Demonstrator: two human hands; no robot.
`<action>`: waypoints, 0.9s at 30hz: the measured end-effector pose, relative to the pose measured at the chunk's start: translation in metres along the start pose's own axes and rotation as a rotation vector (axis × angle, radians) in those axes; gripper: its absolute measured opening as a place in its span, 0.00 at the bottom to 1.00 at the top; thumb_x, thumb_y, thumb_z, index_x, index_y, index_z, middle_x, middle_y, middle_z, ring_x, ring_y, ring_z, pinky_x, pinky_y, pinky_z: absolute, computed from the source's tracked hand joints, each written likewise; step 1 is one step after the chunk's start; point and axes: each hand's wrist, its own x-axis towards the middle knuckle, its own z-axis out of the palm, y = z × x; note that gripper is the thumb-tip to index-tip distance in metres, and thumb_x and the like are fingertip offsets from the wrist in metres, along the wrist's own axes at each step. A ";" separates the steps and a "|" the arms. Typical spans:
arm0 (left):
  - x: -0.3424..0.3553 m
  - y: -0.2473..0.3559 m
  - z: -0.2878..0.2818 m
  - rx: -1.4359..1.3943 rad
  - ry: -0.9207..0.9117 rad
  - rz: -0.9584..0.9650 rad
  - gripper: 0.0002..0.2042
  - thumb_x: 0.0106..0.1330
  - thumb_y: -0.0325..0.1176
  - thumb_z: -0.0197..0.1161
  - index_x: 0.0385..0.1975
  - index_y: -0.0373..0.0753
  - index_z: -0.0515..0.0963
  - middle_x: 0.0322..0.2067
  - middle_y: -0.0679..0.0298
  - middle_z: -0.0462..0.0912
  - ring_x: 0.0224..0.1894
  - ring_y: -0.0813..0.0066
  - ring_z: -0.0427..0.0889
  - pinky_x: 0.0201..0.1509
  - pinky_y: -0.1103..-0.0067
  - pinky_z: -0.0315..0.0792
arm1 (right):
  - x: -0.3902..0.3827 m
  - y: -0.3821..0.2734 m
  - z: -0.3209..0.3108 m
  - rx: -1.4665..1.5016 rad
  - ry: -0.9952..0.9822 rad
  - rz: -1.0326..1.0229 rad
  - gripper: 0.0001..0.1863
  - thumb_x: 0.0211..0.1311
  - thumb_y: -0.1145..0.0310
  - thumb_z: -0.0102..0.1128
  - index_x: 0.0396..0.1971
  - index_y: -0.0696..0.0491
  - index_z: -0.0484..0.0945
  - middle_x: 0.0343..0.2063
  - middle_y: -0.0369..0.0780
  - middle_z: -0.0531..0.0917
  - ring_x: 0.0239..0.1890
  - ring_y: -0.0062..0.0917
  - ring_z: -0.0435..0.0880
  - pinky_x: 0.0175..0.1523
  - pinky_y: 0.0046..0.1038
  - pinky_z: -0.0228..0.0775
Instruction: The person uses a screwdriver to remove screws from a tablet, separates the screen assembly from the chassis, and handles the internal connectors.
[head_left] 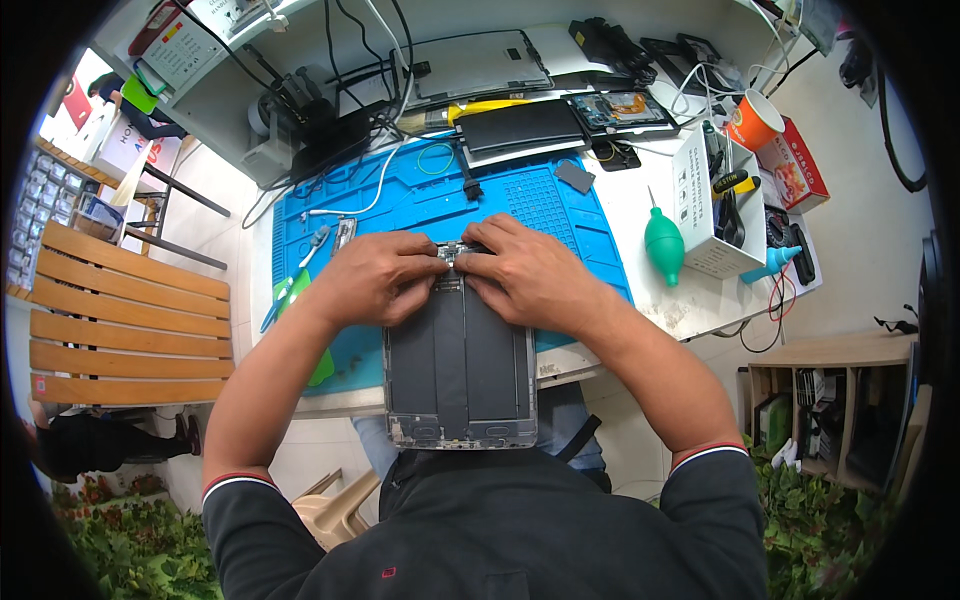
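An opened tablet with its dark inner parts bared lies over the near edge of the bench, its lower end toward my body. My left hand is closed at the tablet's far end, thumb and fingers pinched near its top left. From the other side my right hand grips the same end, fingertips close to the left hand's. Small silvery parts show between the fingertips; what exactly they press is too small to make out. Beneath the far end is a blue repair mat.
A green air blower stands right of the mat, beside a white box of tools and an orange cup. Opened devices and cables lie at the back. A slatted wooden bench is at left.
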 end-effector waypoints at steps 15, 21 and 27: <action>0.012 -0.003 -0.001 -0.045 -0.033 -0.018 0.09 0.62 0.28 0.72 0.41 0.40 0.90 0.38 0.62 0.89 0.39 0.58 0.90 0.41 0.67 0.84 | 0.000 0.007 -0.006 0.041 -0.064 -0.053 0.16 0.68 0.67 0.70 0.53 0.55 0.87 0.54 0.44 0.85 0.59 0.37 0.83 0.56 0.39 0.86; 0.010 -0.004 0.007 -0.125 0.019 -0.154 0.06 0.67 0.31 0.77 0.42 0.41 0.91 0.38 0.63 0.90 0.34 0.62 0.90 0.37 0.71 0.83 | -0.004 0.002 -0.009 0.189 -0.039 0.164 0.29 0.69 0.65 0.74 0.67 0.55 0.77 0.54 0.48 0.85 0.59 0.44 0.86 0.57 0.42 0.85; 0.014 -0.008 0.009 -0.095 -0.005 -0.162 0.06 0.70 0.32 0.76 0.42 0.39 0.90 0.38 0.60 0.89 0.35 0.59 0.89 0.38 0.70 0.82 | -0.007 0.007 -0.004 0.165 -0.010 0.127 0.32 0.69 0.64 0.74 0.70 0.54 0.76 0.55 0.49 0.85 0.56 0.45 0.88 0.58 0.42 0.85</action>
